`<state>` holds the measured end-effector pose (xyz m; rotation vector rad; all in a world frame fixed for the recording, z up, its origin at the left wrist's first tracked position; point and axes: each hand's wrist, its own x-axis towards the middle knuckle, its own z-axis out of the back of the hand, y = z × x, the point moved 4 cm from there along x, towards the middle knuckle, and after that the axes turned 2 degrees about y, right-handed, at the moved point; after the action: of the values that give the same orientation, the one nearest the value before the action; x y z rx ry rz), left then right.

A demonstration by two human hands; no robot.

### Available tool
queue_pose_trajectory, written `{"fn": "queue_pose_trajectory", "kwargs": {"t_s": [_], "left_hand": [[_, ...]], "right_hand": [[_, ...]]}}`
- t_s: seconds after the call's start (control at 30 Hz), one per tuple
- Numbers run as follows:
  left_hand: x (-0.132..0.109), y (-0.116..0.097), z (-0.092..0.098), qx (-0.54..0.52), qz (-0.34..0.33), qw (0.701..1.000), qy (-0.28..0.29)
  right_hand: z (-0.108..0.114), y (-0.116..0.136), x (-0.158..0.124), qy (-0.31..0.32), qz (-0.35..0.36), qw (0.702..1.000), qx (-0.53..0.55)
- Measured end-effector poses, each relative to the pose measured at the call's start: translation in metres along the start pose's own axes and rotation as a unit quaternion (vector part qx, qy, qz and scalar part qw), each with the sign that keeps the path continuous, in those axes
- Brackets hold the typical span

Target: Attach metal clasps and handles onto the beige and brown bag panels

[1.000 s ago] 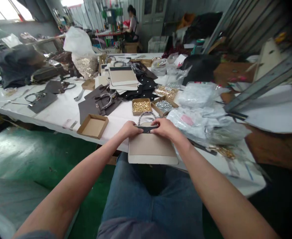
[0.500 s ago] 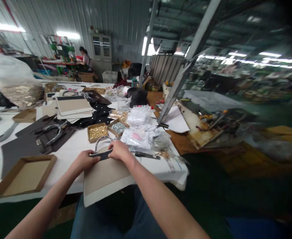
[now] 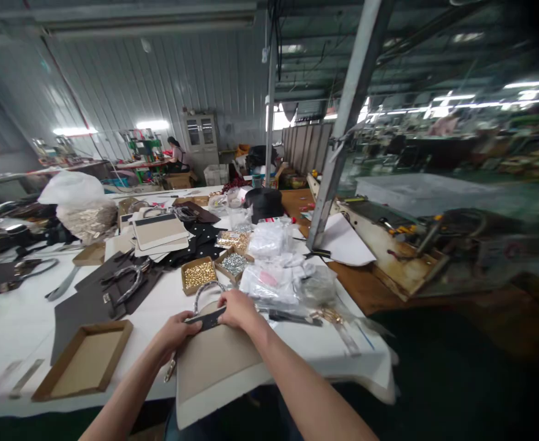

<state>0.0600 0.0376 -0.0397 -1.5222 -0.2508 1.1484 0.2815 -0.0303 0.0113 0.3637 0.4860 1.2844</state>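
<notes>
A beige bag panel (image 3: 218, 364) with a pale lower border lies over the table's front edge and hangs toward my lap. Along its top runs a dark strip (image 3: 209, 320), and behind that rises a braided grey handle (image 3: 199, 296). My left hand (image 3: 176, 332) pinches the strip's left end, thumb on top. At the other end my right hand (image 3: 238, 309) grips the strip with curled fingers; those underneath are hidden. A gold metal fitting (image 3: 171, 369) shows beside the panel's left edge, below my left hand.
Beyond my hands stand small boxes of gold studs (image 3: 199, 274) and silver studs (image 3: 234, 263). Plastic-wrapped packs (image 3: 269, 278) lie at right, near a metal post (image 3: 338, 147). At left are a shallow cardboard tray (image 3: 88, 361) and dark panels (image 3: 81, 318). A person (image 3: 176, 156) sits far back.
The whole view has shifted, so the table and my hands appear lower and further right. Both hands keep their hold on the panel's top strip. The gold fitting now shows beside the panel.
</notes>
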Motion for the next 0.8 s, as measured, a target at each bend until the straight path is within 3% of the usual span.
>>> {"fn": "queue_pose_trajectory", "kwargs": {"t_s": [0.2,0.37,0.57,0.8], "left_hand": [[-0.003,-0.008,-0.002,0.014,0.010,1.000,-0.005],[0.002,-0.011,0.001,0.058,-0.007,0.997,-0.051],[0.005,-0.010,0.000,0.084,-0.010,0.994,-0.066],[0.001,-0.011,-0.002,0.100,0.002,0.994,-0.048]], "right_hand": [[0.001,-0.002,-0.001,-0.004,-0.001,1.000,0.009],[0.000,-0.004,0.001,-0.009,0.003,1.000,0.016],[-0.001,-0.009,0.000,-0.013,0.020,0.999,0.034],[-0.003,-0.019,-0.011,-0.018,0.026,0.998,0.055]]}}
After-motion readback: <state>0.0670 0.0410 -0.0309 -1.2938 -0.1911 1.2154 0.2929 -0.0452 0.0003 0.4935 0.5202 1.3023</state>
